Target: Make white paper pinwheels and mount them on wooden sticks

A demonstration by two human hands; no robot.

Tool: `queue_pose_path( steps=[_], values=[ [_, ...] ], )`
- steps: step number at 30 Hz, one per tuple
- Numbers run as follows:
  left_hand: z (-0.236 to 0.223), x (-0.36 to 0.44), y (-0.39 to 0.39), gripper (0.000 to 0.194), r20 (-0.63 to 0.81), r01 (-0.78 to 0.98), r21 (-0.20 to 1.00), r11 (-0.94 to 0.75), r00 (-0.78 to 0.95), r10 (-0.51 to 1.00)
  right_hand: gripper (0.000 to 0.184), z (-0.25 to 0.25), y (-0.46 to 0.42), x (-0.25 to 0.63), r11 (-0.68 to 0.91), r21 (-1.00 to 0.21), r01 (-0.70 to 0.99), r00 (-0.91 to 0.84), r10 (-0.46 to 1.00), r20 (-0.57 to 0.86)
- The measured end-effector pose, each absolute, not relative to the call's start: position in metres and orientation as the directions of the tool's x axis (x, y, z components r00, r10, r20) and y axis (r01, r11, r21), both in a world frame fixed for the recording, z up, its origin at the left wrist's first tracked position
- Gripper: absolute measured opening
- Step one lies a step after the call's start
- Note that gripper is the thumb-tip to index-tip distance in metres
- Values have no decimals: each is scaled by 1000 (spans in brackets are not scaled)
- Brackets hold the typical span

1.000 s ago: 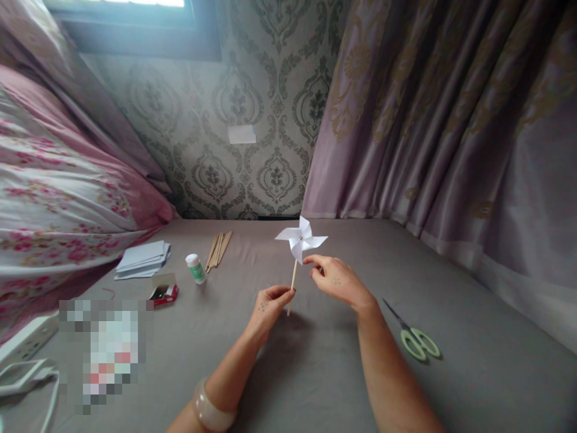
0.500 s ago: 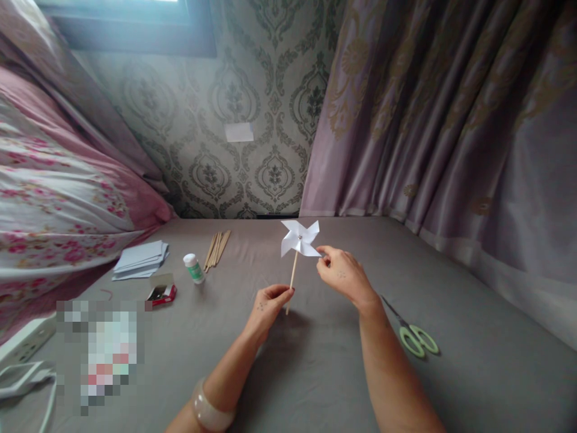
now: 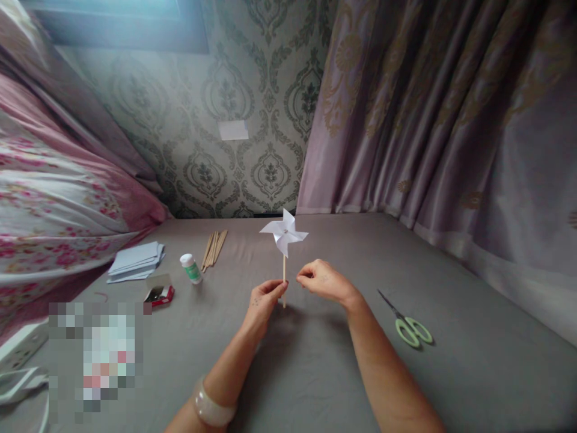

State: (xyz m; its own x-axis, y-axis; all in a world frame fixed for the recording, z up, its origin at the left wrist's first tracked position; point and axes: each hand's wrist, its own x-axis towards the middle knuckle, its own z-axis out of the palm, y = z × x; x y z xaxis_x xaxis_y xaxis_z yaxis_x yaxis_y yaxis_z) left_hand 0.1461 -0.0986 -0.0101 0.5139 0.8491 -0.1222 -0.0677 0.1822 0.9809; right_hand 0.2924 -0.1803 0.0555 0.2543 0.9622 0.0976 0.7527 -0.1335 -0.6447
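Note:
A white paper pinwheel [image 3: 285, 231] with a shiny pin at its centre stands upright on a thin wooden stick [image 3: 285, 267]. Low on that stick, the thumb and fingers of my left hand [image 3: 267, 299] are closed round it, and the stick's lower end shows beneath them. Just right of the stick, below the paper blades, my right hand [image 3: 327, 281] hovers without touching it. Its fingers are curled together, with nothing visible in them. The blades are free of both hands.
Scissors with green handles [image 3: 412, 331] lie at the right. To the left are a glue bottle [image 3: 191, 269], a bundle of wooden sticks [image 3: 214, 251], a stack of paper [image 3: 136, 262] and a small red box [image 3: 159, 293]. A white power strip [image 3: 22, 346] sits at the far left.
My right hand has let go of a pinwheel blade and moved down and left, beside the stick. The blades have turned, and the stick is now more upright. My left hand keeps its grip.

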Motion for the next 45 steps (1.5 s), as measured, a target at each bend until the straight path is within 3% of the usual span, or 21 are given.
queue_pose_path(
  steps=[8, 15, 31, 39, 45],
  values=[
    [-16, 145, -91, 48, -151, -142, 961, 237, 450, 880, 19, 7, -179, 258, -191, -792, 580, 467, 875, 130],
    [-14, 146, -94, 54, -154, -125, 964, 234, 454, 878, 17, -5, -187, 237, -170, -865, 473, 521, 846, 118],
    [-19, 152, -95, 58, -174, -61, 970, 234, 499, 849, 16, -6, -187, 232, -288, -853, 436, 651, 755, 78],
    [-18, 152, -96, 62, -117, 9, 991, 134, 552, 826, 19, -12, -186, 246, -289, -870, 400, 629, 777, 31],
    [-24, 155, -87, 60, -40, 142, 989, -46, 548, 835, 19, -11, -191, 279, -416, -806, 422, 675, 737, -26]
  ],
)
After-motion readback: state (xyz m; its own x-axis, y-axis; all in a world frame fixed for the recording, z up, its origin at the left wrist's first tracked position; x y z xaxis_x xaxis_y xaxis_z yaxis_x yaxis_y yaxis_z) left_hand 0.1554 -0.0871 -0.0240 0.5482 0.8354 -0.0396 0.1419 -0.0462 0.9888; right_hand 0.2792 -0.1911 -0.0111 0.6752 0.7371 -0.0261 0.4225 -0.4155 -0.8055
